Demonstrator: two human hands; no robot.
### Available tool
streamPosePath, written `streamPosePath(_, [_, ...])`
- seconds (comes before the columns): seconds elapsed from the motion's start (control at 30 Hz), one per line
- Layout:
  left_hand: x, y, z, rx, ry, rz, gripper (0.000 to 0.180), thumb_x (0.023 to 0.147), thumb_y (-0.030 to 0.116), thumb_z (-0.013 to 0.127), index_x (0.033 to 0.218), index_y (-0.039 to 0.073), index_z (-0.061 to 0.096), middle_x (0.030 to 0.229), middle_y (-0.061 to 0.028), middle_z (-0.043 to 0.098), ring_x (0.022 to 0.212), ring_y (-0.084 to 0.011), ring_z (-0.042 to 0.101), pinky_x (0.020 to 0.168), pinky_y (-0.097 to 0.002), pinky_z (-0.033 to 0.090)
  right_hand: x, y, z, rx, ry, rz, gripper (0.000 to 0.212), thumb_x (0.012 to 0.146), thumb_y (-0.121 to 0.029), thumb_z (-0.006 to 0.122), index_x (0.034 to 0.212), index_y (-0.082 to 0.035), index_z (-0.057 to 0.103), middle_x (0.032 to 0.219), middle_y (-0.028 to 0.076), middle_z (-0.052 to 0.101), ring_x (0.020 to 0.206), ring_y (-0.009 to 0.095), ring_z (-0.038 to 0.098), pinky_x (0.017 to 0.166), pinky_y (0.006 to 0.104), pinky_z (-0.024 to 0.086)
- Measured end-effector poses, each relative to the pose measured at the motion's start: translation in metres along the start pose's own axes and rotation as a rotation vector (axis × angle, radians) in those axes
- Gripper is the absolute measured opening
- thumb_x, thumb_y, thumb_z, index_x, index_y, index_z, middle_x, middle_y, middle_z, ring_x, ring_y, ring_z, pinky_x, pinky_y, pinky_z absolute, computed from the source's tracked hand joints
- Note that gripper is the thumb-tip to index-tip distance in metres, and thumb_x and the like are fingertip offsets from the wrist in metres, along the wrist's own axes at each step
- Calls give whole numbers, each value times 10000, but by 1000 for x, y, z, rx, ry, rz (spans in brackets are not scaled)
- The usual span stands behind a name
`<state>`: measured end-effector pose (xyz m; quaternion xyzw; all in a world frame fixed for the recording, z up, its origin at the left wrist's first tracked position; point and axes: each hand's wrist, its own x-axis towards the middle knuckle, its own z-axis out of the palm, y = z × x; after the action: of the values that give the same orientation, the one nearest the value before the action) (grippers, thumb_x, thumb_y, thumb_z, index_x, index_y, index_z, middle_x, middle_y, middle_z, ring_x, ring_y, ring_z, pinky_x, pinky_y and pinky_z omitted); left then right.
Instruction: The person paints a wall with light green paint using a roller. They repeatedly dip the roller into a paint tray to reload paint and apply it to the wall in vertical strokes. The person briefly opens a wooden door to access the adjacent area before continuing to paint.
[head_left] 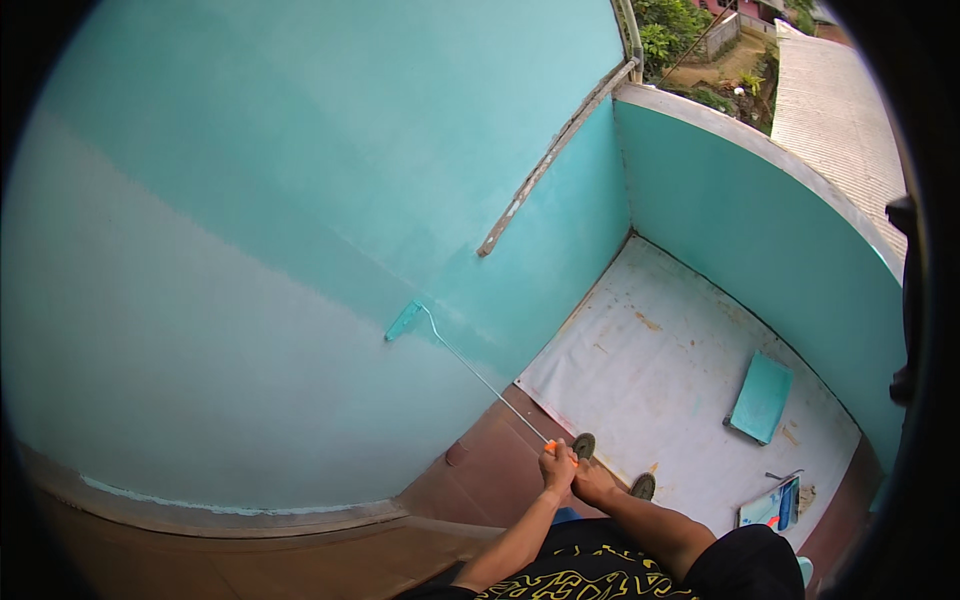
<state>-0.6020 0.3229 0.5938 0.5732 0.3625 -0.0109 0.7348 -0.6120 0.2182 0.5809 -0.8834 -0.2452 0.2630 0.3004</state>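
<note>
Both of my hands are closed on the orange handle of a long paint roller (490,386). My left hand (556,466) is the farther forward on the handle, with my right hand (592,482) close behind it. The roller's thin metal rod runs up and left to a turquoise-coated roller head (404,320), which rests against the wall (200,330). Around the head the wall carries a darker, wet-looking turquoise band. Below and left of that band it is paler and greyish.
A white sheet (640,340) covers part of the brown tiled floor (470,470). On it stand a turquoise paint tray (762,396) and a white paint container (770,508). A wooden strip (560,150) runs along the wall. A low turquoise parapet (740,200) bounds the right side.
</note>
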Motion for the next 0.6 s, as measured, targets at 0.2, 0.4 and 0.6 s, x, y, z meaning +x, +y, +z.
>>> streamPosePath(0.2, [12,80,-2,-55,9,256,271,1032,185,497,802,71,409,666,-28,483,583,-126,492,574,-280,461,46,-38,-35,71,155,-172,279,883,-174,520,1126,-38,540,964,272,610,769,447,671,658,542,556])
streamPosePath(0.4, [0,210,-8,-27,-54,413,216,1026,166,496,853,52,434,708,-46,506,613,-151,527,599,-306,491,72,-121,-118,205,436,-411,323,858,-141,573,1181,-133,567,927,233,614,702,401,657,615,507,534])
streamPosePath(0.6, [-42,332,-26,297,-79,771,391,1053,335,449,888,5,576,823,-100,639,778,-149,588,705,-312,475,73,-212,-193,847,682,-617,363,942,-186,575,1264,-63,461,760,185,637,618,371,629,555,447,481])
